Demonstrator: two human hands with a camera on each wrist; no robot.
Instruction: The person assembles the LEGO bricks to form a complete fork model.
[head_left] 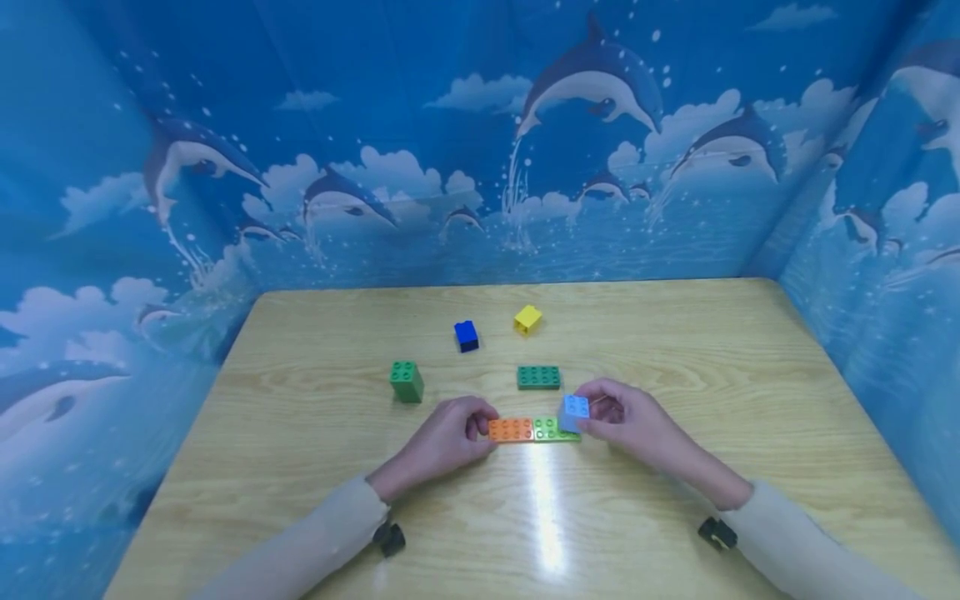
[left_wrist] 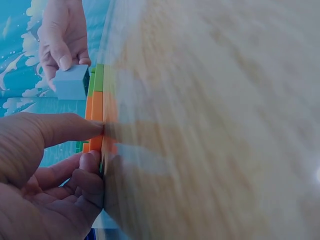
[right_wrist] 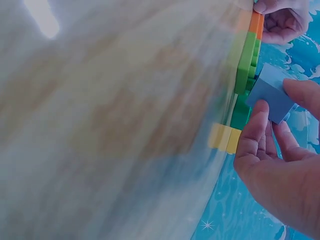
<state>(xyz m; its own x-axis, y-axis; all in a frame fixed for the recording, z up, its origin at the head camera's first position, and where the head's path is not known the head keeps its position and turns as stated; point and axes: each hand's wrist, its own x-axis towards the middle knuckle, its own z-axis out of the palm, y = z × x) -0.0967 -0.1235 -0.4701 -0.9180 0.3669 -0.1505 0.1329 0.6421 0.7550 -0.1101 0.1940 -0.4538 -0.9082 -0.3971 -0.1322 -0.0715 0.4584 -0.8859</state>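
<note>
My left hand [head_left: 452,433] pinches the left end of a flat orange toy brick [head_left: 511,430] lying on the table, thumb at the near side. End to end with it on the right lies a flat lime-green brick [head_left: 546,428]. A light blue brick [head_left: 574,412] is held by my right hand [head_left: 630,414] over the lime brick's right end. In the right wrist view the light blue brick [right_wrist: 272,92] looks tilted, close to the lime studs [right_wrist: 255,52]; I cannot tell whether they touch. Fingertips behind the light blue brick are partly hidden in the head view.
Behind the row lies a flat dark green brick [head_left: 538,377]. A tall green block [head_left: 407,382] stands to the left. Farther back are a dark blue brick [head_left: 467,336] and a yellow brick [head_left: 527,320] on its side. A dolphin-print curtain [head_left: 480,142] surrounds the wooden table [head_left: 315,350].
</note>
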